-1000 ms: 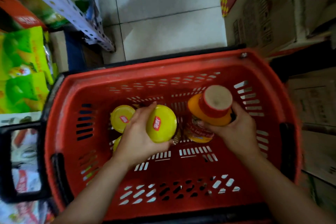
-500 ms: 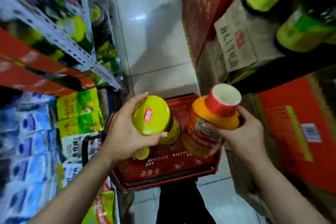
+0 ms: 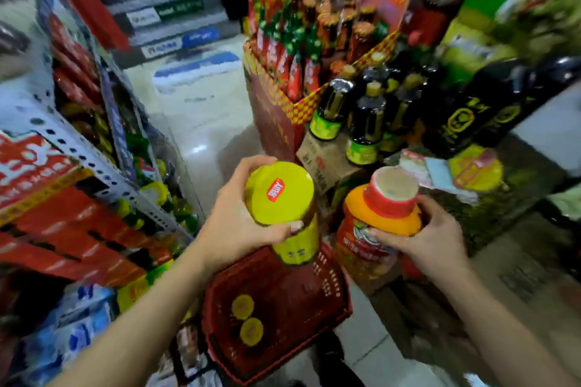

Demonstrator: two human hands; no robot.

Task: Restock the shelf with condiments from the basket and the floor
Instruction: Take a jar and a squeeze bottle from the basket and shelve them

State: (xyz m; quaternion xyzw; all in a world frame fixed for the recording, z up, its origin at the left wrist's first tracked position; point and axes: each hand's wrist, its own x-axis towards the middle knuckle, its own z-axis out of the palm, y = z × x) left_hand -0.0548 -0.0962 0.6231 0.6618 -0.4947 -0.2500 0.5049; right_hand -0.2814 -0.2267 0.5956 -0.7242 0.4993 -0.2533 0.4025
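My left hand (image 3: 234, 226) grips a yellow-lidded jar (image 3: 283, 198) by its lid, fingers curled round the rim. My right hand (image 3: 430, 239) holds an orange-shouldered bottle with a red cap (image 3: 388, 198) around its neck and upper label. Both are raised at mid height, side by side, above the red basket (image 3: 333, 289), which stands on the floor below. Two more yellow-lidded jars (image 3: 246, 317) lie in the basket. To the right is a shelf with dark sauce bottles (image 3: 364, 122).
A metal rack with red and green packets (image 3: 63, 192) lines the left side. A red display carton of bottles (image 3: 295, 72) stands ahead on the right. Pale tiled floor (image 3: 201, 122) runs between them. Cardboard boxes (image 3: 330, 163) sit under the dark bottles.
Both hands have lifted the jar and the bottle out of the basket. The view has swung upward from the basket to the aisle and shelves.
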